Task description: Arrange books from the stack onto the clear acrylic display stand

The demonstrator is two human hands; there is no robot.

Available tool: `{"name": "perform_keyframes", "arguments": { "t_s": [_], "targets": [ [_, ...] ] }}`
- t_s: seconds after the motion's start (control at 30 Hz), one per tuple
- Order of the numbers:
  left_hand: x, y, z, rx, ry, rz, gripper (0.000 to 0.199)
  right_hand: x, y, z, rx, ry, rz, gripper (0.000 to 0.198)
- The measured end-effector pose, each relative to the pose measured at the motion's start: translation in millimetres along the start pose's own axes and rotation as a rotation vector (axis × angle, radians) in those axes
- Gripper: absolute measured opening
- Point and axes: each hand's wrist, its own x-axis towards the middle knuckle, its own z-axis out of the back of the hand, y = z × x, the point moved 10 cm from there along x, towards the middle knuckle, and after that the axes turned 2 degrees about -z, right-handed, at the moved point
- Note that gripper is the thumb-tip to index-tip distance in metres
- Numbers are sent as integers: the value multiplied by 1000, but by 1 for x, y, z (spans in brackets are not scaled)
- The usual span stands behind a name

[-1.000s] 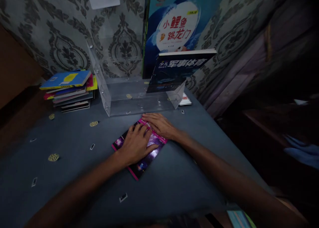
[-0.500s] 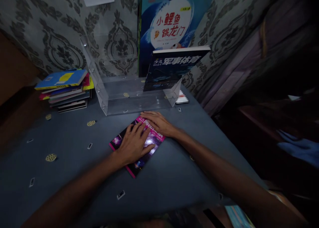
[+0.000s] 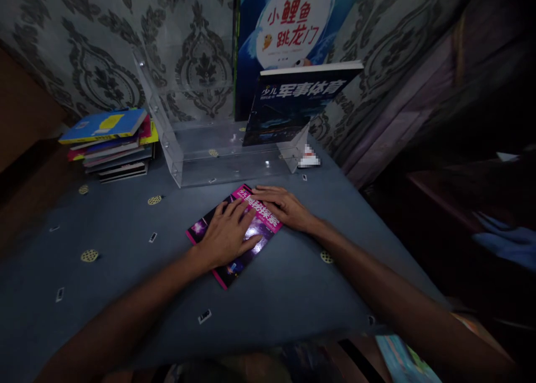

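Observation:
A book with a purple and pink cover (image 3: pixel 264 235) lies flat and at a slant on the table. My left hand (image 3: pixel 228 232) rests palm down across its middle, fingers spread. My right hand (image 3: pixel 287 205) lies on the book's upper right edge, its fingers stretched over the cover's top strip. Beyond the hands stands a clear acrylic book rack (image 3: pixel 226 162). In the rack's right part a dark blue book (image 3: pixel 288 112) leans back, and behind it rises a taller blue book (image 3: pixel 262 42) with a white oval on the cover.
A stack of several books (image 3: pixel 109 143) sits at the table's left, beside the rack. The blue-grey tablecloth (image 3: pixel 146 282) carries small printed motifs. A small white object (image 3: pixel 309 158), partly blurred out, lies by the rack's right end. A pale curtain (image 3: pixel 393 104) hangs at right.
My right hand has shifted slightly right along the book's top edge, baring more of the title. The left hand stays on the cover. The whole view has moved a little.

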Motion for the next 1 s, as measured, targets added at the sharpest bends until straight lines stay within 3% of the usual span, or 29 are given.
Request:
{"name": "perform_keyframes", "arguments": {
  "t_s": [0.2, 0.53, 1.0],
  "targets": [
    [0, 0, 1, -8, -10, -6, 54, -14, 1, 12, 72, -65, -61, 36],
    [0, -1, 2, 7, 2, -4, 52, -67, 8, 32, 108, -134, -188, 32],
    [5, 3, 0, 58, 24, -5, 57, -75, 33, 37, -35, -162, -49, 34]
  ]
}}
